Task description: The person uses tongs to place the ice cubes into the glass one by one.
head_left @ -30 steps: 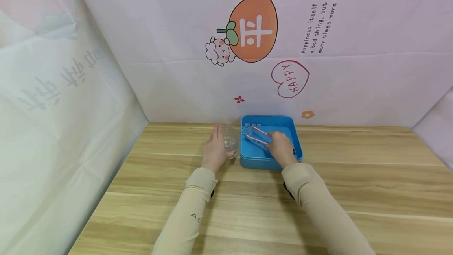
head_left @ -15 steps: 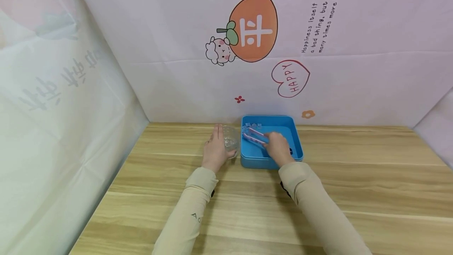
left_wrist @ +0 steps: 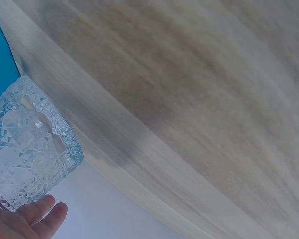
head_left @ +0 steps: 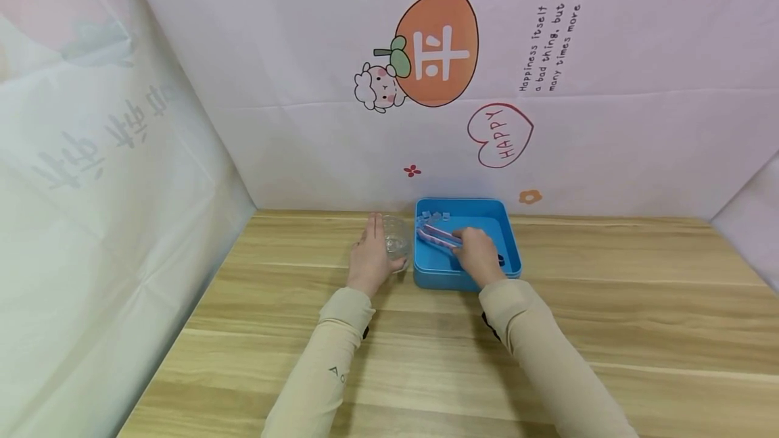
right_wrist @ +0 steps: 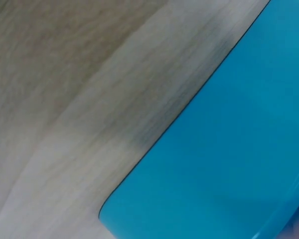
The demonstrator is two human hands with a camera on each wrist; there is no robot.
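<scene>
Reaching into blue box [head_left: 447, 281], grip of right hand [head_left: 479, 257] clamped on pink tongs [head_left: 435, 240], left hand [head_left: 368, 261] curled round clear glass [left_wrist: 20, 159], "HAPPY" [head_left: 499, 135] on backdrop [head_left: 304, 154]

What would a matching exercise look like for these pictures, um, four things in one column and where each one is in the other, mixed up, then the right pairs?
Things:
1. glass bowl
2. tongs
3. clear cubes
4. blue box

Places:
A. held by the right grip
B. standing on the table, right of the glass bowl
C. held by the left grip
D. lying toward the blue box's far left corner

Pairs: 1-C, 2-A, 3-D, 4-B
</scene>
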